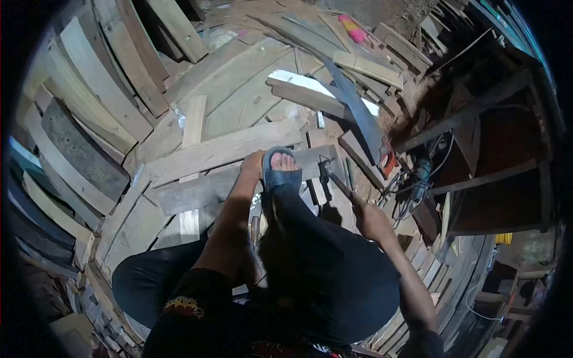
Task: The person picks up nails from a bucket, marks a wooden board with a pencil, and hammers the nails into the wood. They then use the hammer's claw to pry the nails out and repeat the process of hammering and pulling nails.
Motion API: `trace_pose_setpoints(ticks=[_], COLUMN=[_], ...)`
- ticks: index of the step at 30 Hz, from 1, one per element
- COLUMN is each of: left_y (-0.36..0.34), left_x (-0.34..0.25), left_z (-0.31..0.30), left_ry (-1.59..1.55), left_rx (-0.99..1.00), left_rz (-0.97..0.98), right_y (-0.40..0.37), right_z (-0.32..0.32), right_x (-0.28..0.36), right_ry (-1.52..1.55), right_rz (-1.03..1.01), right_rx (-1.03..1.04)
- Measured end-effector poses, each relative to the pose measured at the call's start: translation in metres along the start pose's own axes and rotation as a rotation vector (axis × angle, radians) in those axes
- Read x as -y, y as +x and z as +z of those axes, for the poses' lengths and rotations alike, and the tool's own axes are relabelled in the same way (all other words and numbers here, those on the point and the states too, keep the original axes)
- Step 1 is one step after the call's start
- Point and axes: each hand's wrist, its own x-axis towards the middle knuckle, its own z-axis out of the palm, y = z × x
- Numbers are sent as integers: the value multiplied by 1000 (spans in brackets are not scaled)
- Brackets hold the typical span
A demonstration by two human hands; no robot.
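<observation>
Grip of the right hand closes round the hammer, which slants up-left, head at the plank's right end. Left hand, opening unclear, is at the plank beside the sandalled foot; plank lies crosswise.

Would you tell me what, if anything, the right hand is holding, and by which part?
The right hand holds the hammer by its handle, away from the head.

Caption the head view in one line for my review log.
Right hand grips a hammer at one end of a gray board; left hand and sandaled foot are farther along it.
</observation>
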Motion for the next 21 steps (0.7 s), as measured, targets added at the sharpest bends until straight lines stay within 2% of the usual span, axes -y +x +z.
trace_pose_setpoints(ticks=[6, 8, 9, 11, 12, 13, 15, 18, 21], left_y=[-19, -4, 25, 27, 35, 24, 20, 29, -3], left_x=[-31, -36, -31, -17, -20, -43, -40, -22, -76], left_z=[-47, -55, -47, -34, -38, -58, -57, -38, -79], left_ry=[-191, -125, 54, -28, 208, 123, 213, 160, 174], left_rx=[-166, -45, 99, 46, 160, 121, 105, 49, 135], left_rz=[213, 198, 171, 150, 101, 16, 89, 155, -31], right_y=[3, -13, -18, -24, -22, -14, -14, -23, -45], right_z=[-10, 2, 15, 13, 8, 3, 0, 12, 28], right_x=[16, 28, 26, 30, 26, 24, 10, 6, 25], right_ry=[77, 188, 241, 198, 215, 213, 184, 250, 208], right_rz=[52, 133, 174, 138, 104, 90, 64, 87, 163], right_rx=[61, 46, 29, 7, -31, -50, -15, -33, -99])
